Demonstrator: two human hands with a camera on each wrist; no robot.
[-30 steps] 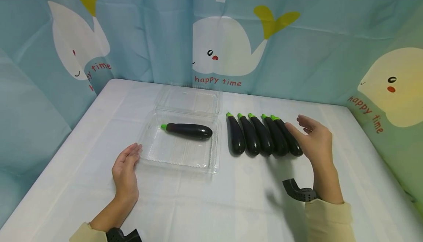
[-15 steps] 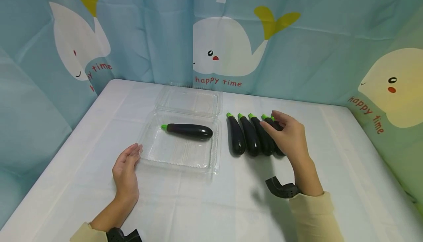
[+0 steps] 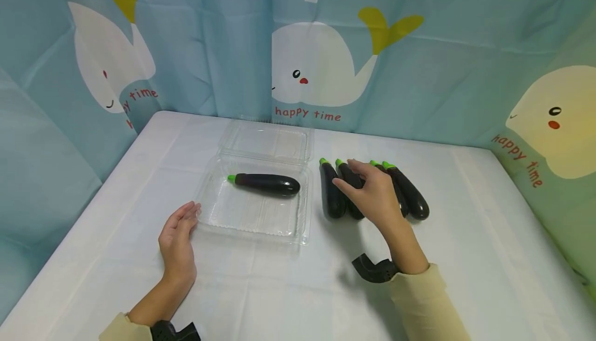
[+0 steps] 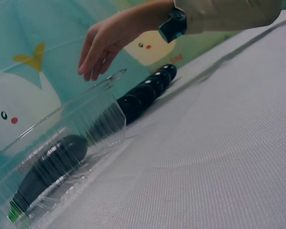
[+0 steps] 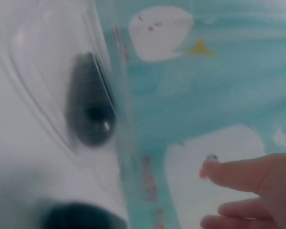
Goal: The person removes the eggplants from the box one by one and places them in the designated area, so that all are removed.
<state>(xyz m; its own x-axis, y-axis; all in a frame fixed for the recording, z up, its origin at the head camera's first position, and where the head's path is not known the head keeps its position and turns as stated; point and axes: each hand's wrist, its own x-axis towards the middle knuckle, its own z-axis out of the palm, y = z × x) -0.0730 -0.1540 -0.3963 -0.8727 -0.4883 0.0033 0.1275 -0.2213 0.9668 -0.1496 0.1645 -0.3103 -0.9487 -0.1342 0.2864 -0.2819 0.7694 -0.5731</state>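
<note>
A clear plastic clamshell box [image 3: 251, 222] lies with its lid folded back, and one dark eggplant [image 3: 267, 184] with a green stem is inside. My left hand [image 3: 178, 242] rests beside the box's near left corner, fingertips at its rim. To the right of the box, several eggplants [image 3: 331, 191] lie side by side. My right hand [image 3: 374, 193] hovers over the middle of that row, thumb and fingers apart, hiding part of it. In the left wrist view the right hand [image 4: 105, 45] hangs above the row, holding nothing.
A white table [image 3: 261, 289] carries everything. Blue curtains [image 3: 223, 46] printed with whales stand behind the table and along both sides. The box's raised lid [image 3: 267, 142] lies toward the back edge.
My right hand has swept leftward from the row's right end to above its middle, uncovering the rightmost eggplants. The left hand, the box and the eggplants have stayed put.
</note>
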